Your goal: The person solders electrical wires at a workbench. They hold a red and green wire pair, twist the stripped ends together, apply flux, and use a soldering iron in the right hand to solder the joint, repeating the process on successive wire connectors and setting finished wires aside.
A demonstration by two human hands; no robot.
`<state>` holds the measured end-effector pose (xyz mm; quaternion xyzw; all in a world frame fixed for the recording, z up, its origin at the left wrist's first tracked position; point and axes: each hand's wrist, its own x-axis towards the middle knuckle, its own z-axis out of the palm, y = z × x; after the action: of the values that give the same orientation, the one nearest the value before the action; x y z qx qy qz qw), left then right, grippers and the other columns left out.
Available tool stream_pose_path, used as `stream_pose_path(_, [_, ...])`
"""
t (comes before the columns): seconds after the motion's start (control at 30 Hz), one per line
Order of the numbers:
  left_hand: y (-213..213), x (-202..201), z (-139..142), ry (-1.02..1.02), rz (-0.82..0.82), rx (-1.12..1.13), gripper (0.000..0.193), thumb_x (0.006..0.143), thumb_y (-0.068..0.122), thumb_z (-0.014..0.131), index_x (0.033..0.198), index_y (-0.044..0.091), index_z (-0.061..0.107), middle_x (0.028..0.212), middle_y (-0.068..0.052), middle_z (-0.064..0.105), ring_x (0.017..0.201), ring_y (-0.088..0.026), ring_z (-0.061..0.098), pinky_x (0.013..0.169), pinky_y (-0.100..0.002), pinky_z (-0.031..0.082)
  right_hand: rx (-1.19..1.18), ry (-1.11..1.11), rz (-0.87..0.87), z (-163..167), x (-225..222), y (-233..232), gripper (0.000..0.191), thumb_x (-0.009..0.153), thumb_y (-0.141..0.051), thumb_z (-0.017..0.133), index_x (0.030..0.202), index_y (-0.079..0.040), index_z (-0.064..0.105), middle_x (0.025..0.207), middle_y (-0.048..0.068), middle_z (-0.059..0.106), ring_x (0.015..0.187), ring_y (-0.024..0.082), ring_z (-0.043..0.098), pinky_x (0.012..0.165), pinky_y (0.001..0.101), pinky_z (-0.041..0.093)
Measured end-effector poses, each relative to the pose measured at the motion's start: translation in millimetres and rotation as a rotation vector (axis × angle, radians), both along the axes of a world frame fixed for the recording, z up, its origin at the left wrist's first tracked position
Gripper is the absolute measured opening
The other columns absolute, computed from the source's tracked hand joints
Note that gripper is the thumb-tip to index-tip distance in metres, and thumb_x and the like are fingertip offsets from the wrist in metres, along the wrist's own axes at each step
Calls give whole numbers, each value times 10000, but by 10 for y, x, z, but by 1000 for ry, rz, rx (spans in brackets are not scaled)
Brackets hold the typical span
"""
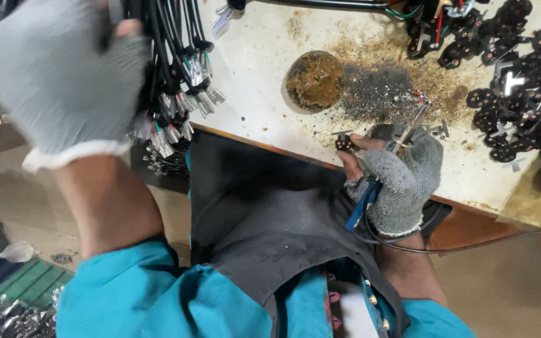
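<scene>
Your left hand (57, 81), in a grey knit glove, is gripping the bundle of black cables with metal terminals (180, 81), lifted clear of the stained white bench (252, 56). Your right hand (396, 178) is closing around a blue-handled soldering iron (383, 172), pinching a small black plug disc (344, 143) at the bench edge for steadiness.

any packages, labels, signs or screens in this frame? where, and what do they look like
No signs, screens or printed labels show.
Crumpled clear plastic bag: on the floor at lower left, whitish and translucent.
Shiny crinkled wrapping: bottom left corner, silvery grey, heaped; whether it is packaging cannot be told.
Nearby, the left hand grips a bundle of black cables, and the right hand holds a soldering iron at the bench edge.
</scene>
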<state>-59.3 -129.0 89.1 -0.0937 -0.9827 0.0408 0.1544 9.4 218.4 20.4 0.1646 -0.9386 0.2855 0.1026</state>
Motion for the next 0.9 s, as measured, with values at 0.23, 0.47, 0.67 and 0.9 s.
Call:
stream_pose_path(0.23, [249,617,181,-448,-34,628,218,926,178,761,1123,89,734,834,-108,682,741,-253,678,643,-357,492,-553,-364,-173,88,102,-5,380,825,-119,853,1138,-22,660,1078,82,687,1019,216,686,862,329,597])
stream_pose_path(0.47, [793,671,-286,-732,-62,778,265,811,215,824,998,80,693,767,-118,670,701,-328,683,611,-417,528,-524,-412,-154,138,306,29,299,1035,-89,771,1275,-25,607,1182,122,728,1126,228,708,1010,309,561])
stream_pose_path(0.67, [490,743,-284,-644,-52,818,227,822,199,796,995,90,698,812,-120,682,748,-321,697,679,-422,532,-587,-326,-114,159,179,-17,287,1013,-196,775,1193,-41,613,1111,61,729,1068,182,706,992,302,556])
stream_pose_path(0.9, [753,583,-413,-1070,-489,935,300,769,214,786,1011,63,691,893,-161,701,839,-393,690,678,-432,542,-844,-556,-170,153,385,139,271,983,-221,776,1140,-18,688,1054,60,715,981,149,666,904,274,531])
